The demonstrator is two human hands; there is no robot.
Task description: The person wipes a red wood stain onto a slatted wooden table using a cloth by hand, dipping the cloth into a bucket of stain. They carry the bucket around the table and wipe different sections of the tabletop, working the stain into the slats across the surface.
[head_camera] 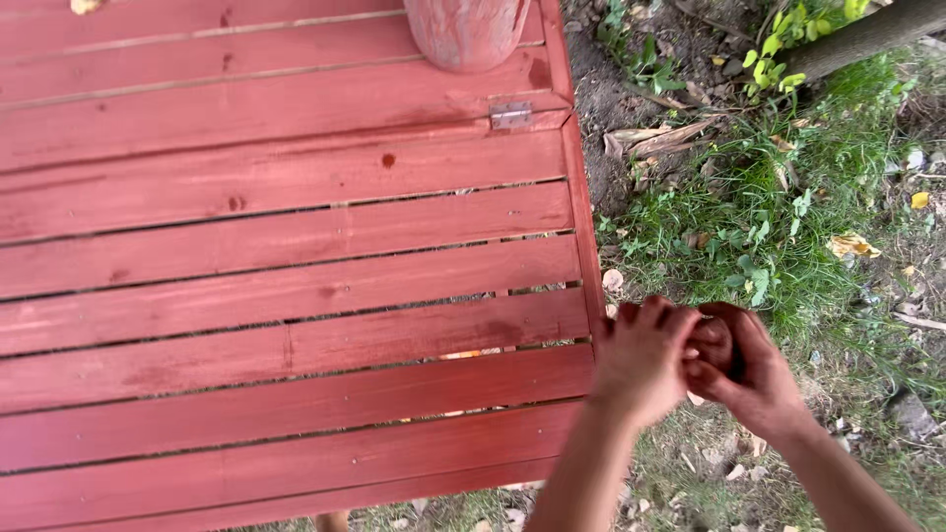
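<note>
Just off the red slatted surface [286,286], two bare hands close together around a small reddish-brown object [713,342].

Both hands meet in the air beyond the surface's right edge, above the grass [759,227] and scattered dry leaves. The left hand [642,360] curls its fingers over the object's near side, its grip pressed against it, while the right hand [754,379] cups it from the other side, fingers wrapped over the top; what the object is cannot be told, since most of it is hidden between the palms. At the surface's far edge stands a weathered terracotta pot [465,32], well apart from the hands, with a small metal hinge [510,115] just in front of it near the corner.
</note>
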